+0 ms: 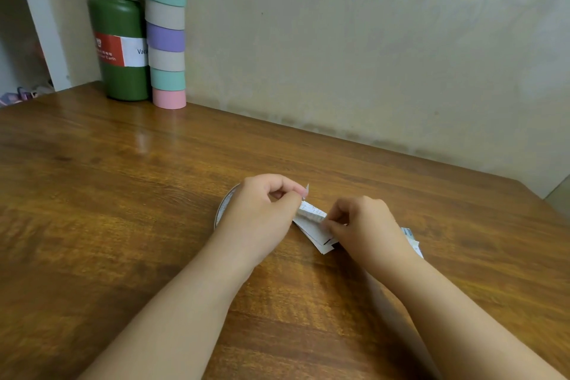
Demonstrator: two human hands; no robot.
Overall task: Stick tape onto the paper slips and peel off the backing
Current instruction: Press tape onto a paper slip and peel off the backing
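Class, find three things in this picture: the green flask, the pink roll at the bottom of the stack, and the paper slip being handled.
green flask (123,77), head view, on its lower body.
pink roll (169,98), head view, on its side wall.
paper slip (313,213), head view, on the strip between the hands.

1. A green flask and a stack of tape rolls, touching, block the surface's far left corner.
2. Mid-surface, both hands and paper slips crowd together.
3. Left and far-right stretches lie open.
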